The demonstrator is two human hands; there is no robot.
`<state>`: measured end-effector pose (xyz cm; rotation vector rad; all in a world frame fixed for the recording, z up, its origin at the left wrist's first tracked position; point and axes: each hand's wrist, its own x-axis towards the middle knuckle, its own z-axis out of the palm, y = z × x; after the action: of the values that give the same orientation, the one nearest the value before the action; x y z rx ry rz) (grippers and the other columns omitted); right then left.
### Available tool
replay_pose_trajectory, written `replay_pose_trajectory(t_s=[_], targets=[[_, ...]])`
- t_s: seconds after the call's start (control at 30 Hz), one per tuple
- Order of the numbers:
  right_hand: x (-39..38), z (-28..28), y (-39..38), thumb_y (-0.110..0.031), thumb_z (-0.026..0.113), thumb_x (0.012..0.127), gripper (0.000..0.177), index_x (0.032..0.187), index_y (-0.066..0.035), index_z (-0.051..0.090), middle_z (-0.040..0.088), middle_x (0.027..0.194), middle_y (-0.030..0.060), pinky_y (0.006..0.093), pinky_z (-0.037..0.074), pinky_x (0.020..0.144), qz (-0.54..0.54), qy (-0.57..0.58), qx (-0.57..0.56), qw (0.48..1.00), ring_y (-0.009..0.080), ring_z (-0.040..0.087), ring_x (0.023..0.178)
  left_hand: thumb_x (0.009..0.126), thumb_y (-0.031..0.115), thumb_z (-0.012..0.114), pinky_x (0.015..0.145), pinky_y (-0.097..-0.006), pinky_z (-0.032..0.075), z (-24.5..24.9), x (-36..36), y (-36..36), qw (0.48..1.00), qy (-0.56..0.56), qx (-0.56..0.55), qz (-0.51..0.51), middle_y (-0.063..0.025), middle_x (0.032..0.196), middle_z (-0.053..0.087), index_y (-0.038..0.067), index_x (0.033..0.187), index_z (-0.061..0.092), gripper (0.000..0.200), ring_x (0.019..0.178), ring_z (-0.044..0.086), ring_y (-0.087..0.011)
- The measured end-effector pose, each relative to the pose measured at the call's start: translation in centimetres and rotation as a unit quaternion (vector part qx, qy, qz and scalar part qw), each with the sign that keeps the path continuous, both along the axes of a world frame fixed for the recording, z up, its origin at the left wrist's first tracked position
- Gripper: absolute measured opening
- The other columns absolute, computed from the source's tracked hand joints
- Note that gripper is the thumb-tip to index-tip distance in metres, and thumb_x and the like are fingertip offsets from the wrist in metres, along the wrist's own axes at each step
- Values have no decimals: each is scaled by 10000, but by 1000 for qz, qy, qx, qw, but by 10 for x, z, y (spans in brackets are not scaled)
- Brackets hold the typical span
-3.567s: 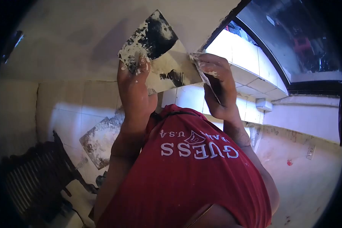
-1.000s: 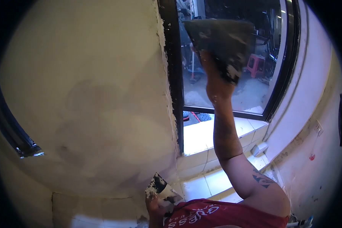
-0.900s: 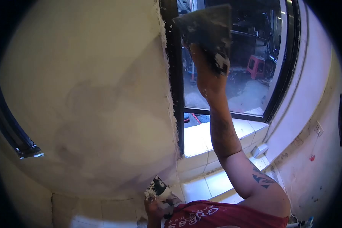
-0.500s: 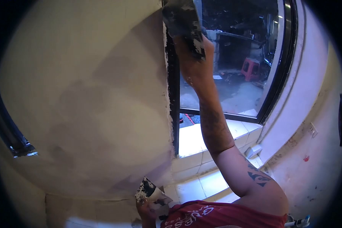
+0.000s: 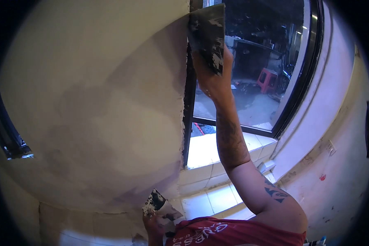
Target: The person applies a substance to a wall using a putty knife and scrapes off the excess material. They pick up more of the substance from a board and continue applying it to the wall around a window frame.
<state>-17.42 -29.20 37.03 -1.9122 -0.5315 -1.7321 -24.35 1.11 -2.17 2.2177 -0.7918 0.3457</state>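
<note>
My right hand (image 5: pixel 217 76) reaches up at the end of my outstretched arm, its fingers wrapped behind a wide putty knife (image 5: pixel 207 39). The dark blade is smeared with pale putty, and its left edge overlaps the wall's edge and the black window frame (image 5: pixel 188 102). Low down in front of my chest, my left hand (image 5: pixel 151 226) grips a second putty knife (image 5: pixel 156 201) with lumps of pale putty on its blade. Most of the fingers of both hands are hidden. Beside the raised blade, the plastered wall (image 5: pixel 110 102) shows darker grey patches and shadows.
Through the window glass a red stool (image 5: pixel 267 80) shows outside. A white tiled ledge (image 5: pixel 205 151) runs below the window. To the right, a wall socket (image 5: pixel 331 146) sits on the stained wall. Another dark frame (image 5: pixel 12 135) stands at the far left.
My right hand has come slightly lower, and more of its putty knife's blade now faces me. The view has tilted a little. My left hand keeps its hold in front of my chest.
</note>
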Motion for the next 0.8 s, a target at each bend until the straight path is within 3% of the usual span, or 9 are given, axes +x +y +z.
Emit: replay_pose_trajectory(t_s=[0.13,0.23,0.27,0.3,0.33,0.53,0.63,0.73,0.8], targets=[[0,-8,0,81,454,647,424,1059,-7,497,546,934,181,321,428,742,5,5,-1,1000,335,558,860,730,143,570,835,-357,431,-10,2,-11,944,233,-231,35,-181,1017,506,-46,960,549,299,981,501,-300],[2,-15,-4,86,448,645,429,1062,-5,495,546,928,182,318,428,738,12,16,10,1000,332,559,860,723,136,567,843,-369,421,23,-2,-20,710,518,-470,85,-184,1038,506,-30,978,543,306,986,500,-305],[3,-17,-5,88,446,644,432,1064,-4,494,545,926,183,318,428,739,13,19,12,1000,332,560,862,686,122,539,868,-388,388,18,0,-15,865,374,-331,39,-196,1068,491,-29,1044,505,389,1002,476,-331],[3,-18,-6,91,444,643,435,1065,-3,493,545,924,185,318,429,740,13,21,14,1000,332,560,864,650,107,511,893,-406,355,7,4,-4,964,205,-170,-9,-207,1098,476,-27,1110,468,481,1018,453,-358],[4,-19,-6,93,443,641,439,1067,-1,491,545,924,187,318,428,743,12,24,13,1000,333,560,867,613,93,483,918,-425,322,1,6,4,998,22,3,-57,-219,1128,461,-25,1175,430,577,1035,429,-384],[1,-32,4,101,451,635,451,1074,4,487,538,971,200,317,421,776,-2,33,6,999,340,552,908,619,112,486,921,-418,319,-37,1,9,999,14,-26,22,-228,1165,425,-20,1125,495,523,1072,396,-376],[2,-35,6,98,460,638,454,1080,4,489,531,1016,205,325,413,810,-13,29,-3,999,342,538,960,618,106,502,913,-408,326,-33,2,8,999,17,32,27,-218,1140,431,-30,1095,510,496,1053,407,-368],[-1,-41,9,91,474,640,467,1098,0,484,524,1057,209,340,404,846,-9,31,-5,999,346,521,1009,634,76,517,904,-397,333,-29,3,7,997,64,-44,-2,-208,1109,441,-24,1084,515,461,1036,415,-361],[0,-46,9,84,483,642,479,1113,-4,478,519,1078,212,352,399,863,-2,27,-12,1000,348,511,1030,642,63,514,904,-396,332,-25,1,-2,893,325,-312,11,-210,1113,439,-26,1075,518,442,1037,411,-364]])
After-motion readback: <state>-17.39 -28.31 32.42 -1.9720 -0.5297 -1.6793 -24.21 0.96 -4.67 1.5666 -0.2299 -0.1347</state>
